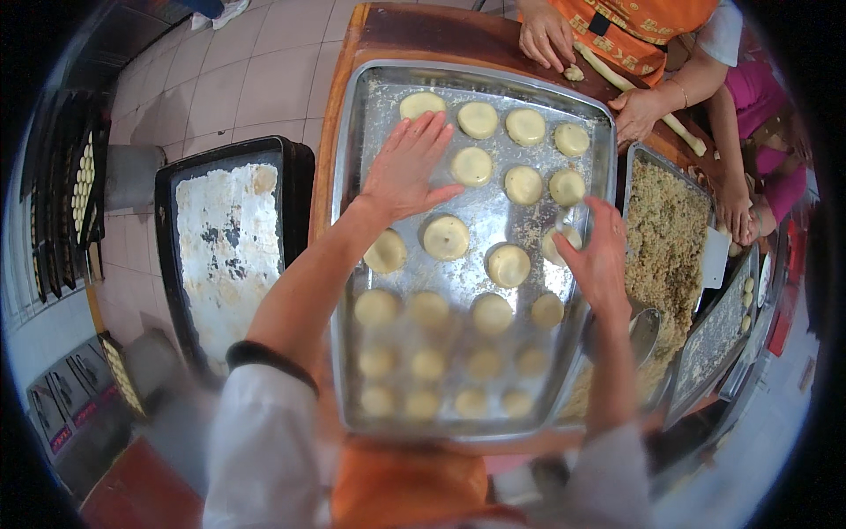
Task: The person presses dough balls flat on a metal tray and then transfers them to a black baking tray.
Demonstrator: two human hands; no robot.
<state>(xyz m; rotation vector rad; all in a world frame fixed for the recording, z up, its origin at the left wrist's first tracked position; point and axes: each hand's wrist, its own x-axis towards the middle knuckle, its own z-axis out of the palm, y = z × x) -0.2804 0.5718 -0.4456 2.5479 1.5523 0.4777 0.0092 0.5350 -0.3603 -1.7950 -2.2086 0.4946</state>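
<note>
A large metal tray holds rows of pale, round dough cakes; the nearest rows are blurred. My left hand lies flat over the tray's far left part, fingers stretched and thumb out to the side. Its fingertips overlap the near edge of a dough cake in the far row. Over the tray's right side, my right hand has its thumb and fingers drawn together around something small and whitish, too indistinct to name. Just below those fingertips sits another dough cake, partly hidden by the hand.
A metal tray of crumbly brown filling adjoins on the right, with a round metal bowl. Across the wooden table, a co-worker in an orange apron handles a dough rope. A dark baking tray stands left.
</note>
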